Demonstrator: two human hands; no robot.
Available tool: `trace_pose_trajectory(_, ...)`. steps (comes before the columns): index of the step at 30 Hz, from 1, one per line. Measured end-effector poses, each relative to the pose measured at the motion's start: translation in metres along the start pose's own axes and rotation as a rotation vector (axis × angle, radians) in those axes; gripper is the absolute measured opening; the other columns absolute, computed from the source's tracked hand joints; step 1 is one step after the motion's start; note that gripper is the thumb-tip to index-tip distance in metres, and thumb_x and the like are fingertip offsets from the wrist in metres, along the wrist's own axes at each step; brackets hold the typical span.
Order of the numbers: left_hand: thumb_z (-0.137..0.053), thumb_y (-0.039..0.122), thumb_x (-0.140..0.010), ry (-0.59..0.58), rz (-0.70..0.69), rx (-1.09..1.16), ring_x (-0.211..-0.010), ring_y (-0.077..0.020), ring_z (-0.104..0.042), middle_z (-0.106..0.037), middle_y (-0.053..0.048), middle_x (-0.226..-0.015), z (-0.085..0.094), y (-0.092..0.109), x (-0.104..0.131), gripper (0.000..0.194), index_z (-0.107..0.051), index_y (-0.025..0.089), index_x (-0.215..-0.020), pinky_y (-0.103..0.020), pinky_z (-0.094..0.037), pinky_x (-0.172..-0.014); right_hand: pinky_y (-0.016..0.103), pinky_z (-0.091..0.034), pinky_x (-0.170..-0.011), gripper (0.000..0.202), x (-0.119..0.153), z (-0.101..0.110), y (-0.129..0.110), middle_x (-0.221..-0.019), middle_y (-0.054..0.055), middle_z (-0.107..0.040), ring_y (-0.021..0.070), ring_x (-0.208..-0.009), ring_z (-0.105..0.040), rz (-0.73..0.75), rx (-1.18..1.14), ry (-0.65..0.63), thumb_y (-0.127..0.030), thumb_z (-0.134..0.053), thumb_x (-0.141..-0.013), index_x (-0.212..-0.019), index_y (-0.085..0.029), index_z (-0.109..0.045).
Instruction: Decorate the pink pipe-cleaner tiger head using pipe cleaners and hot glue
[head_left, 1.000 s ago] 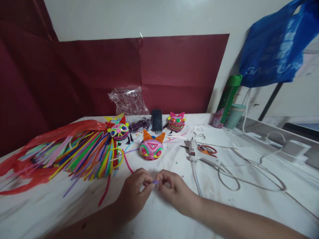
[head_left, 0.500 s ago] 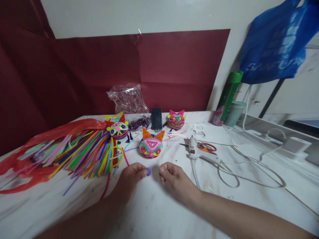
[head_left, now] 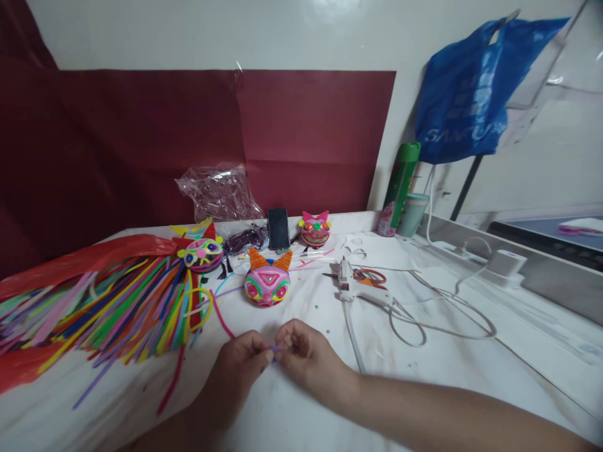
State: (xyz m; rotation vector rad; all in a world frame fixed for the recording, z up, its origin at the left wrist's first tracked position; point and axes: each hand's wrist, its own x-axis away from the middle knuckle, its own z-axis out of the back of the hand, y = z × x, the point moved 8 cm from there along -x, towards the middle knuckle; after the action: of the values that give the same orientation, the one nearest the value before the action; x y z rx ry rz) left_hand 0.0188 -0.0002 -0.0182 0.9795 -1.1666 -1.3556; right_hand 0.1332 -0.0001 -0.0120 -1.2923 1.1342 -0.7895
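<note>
Between the fingertips of both hands is a small purple piece, partly covered by the fingers. My left hand pinches it from the left side. From the right, the thumb and fingers of my right hand close on its other edge. Just beyond the hands sits a pink animal head with orange ears. A second decorated head rests at the left by a spread of colourful pipe cleaners. Farther back stands a third head with pink ears.
A white glue gun lies at the right, its cord looping across the table. Behind it are red-handled scissors. At the back are a dark phone, clear plastic, a green can and a cup.
My right hand has closed in on my left and now touches the purple piece too. The view has shifted right, so the table items appear farther left.
</note>
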Motion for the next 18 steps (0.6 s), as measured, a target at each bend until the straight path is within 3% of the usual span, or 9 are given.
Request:
trace_pose_trajectory(6, -0.058, 0.030, -0.061, -0.023, -0.035, -0.006, -0.047, -0.0074, -0.027, -0.035, 0.008, -0.048, -0.0039, 0.0033, 0.0001, 0.017, -0.050, 0.016, -0.056, -0.022, -0.020, -0.047, 0.023, -0.029, -0.054, 0.012, 0.0027, -0.0017, -0.0039, -0.065, -0.005, -0.044, 0.0086, -0.058, -0.038, 0.019, -0.072, -0.012, -0.015, -0.053, -0.065, -0.075, -0.018, -0.047)
trace_pose_trajectory(18, -0.060, 0.036, -0.063, -0.032, -0.036, 0.012, -0.049, -0.0093, -0.031, -0.037, 0.006, -0.049, -0.0034, -0.0029, -0.0037, 0.022, -0.052, 0.017, -0.058, -0.023, -0.024, -0.049, 0.023, -0.034, -0.058, 0.015, 0.0016, 0.0003, -0.0053, -0.068, -0.004, -0.046, 0.0091, -0.062, -0.043, 0.047, -0.057, -0.013, -0.013, -0.056, -0.067, -0.079, -0.019, -0.049)
